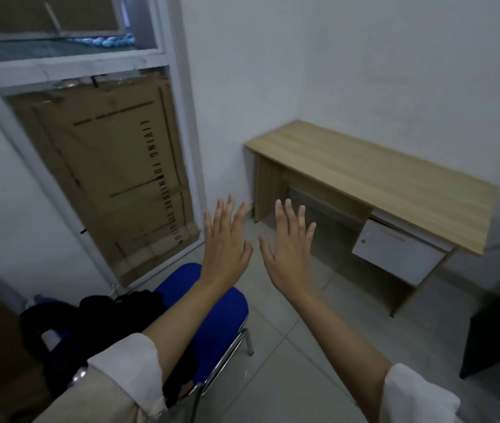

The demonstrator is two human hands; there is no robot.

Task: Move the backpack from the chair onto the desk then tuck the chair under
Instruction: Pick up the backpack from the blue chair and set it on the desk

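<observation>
So far nothing is done: your left hand (pixel 227 248) and right hand (pixel 291 251) are spread, holding nothing; backpack (pixel 96 331) sits on the chair (pixel 221 315), table (pixel 380 184) bare.

Plain white plastered walls (pixel 364 56) meet in a corner above a floor of large pale grey tiles (pixel 288 361). On the left, a tall white-framed window (pixel 178 117) is backed by a flat brown cardboard carton with black lettering (pixel 114 178). A dark cabinet (pixel 499 331) stands at the right edge. The light is dim and cool.
</observation>
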